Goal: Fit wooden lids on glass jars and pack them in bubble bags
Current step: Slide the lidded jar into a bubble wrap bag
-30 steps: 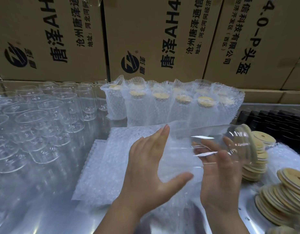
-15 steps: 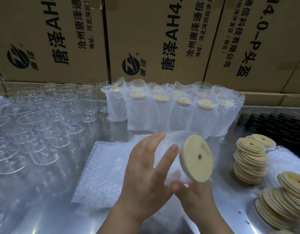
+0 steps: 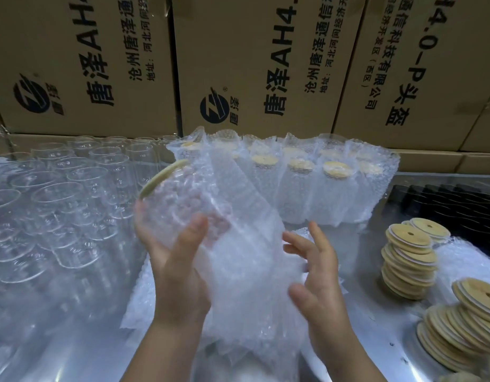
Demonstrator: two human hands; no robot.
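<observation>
Grips the tilted glass jar (image 3: 175, 199) with curled fingers (image 3: 142, 227) of the left hand (image 3: 177, 271), thumb on the near side, wooden lid (image 3: 161, 176) fitted and aimed far left. Touches the bubble bag (image 3: 246, 257), covering the jar's right side, with the spread, loosely bent fingers (image 3: 299, 244) of the right hand (image 3: 323, 277). Holds both above a flat pile of bags (image 3: 139, 299) on the metal table (image 3: 73, 340). Far: bagged jars (image 3: 307, 177) in a row, cardboard boxes (image 3: 238, 64). Left: empty glasses (image 3: 59, 194). Right: lid stacks (image 3: 409, 260)
</observation>
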